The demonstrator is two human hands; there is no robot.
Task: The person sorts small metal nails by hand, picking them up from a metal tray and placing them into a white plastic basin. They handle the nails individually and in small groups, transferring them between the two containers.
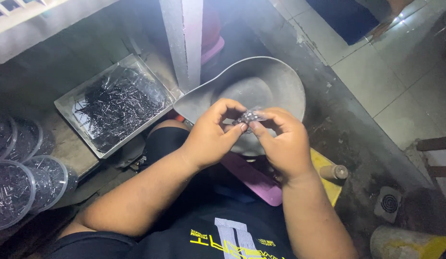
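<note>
Hands (249,134) pinch crinkly clear packet (250,115) over dull metal pan (261,86).

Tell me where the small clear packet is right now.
In the head view, the small clear packet sits centre frame, pinched between the left hand and right hand, just above the grey metal pan.

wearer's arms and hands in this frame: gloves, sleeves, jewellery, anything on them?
Both bare. Left hand and right hand have no gloves, and no rings or watch show. Forearms are uncovered to past the elbow, so no sleeves reach them. The only clothing in view is a black shirt with yellow and white print on the chest.
</note>
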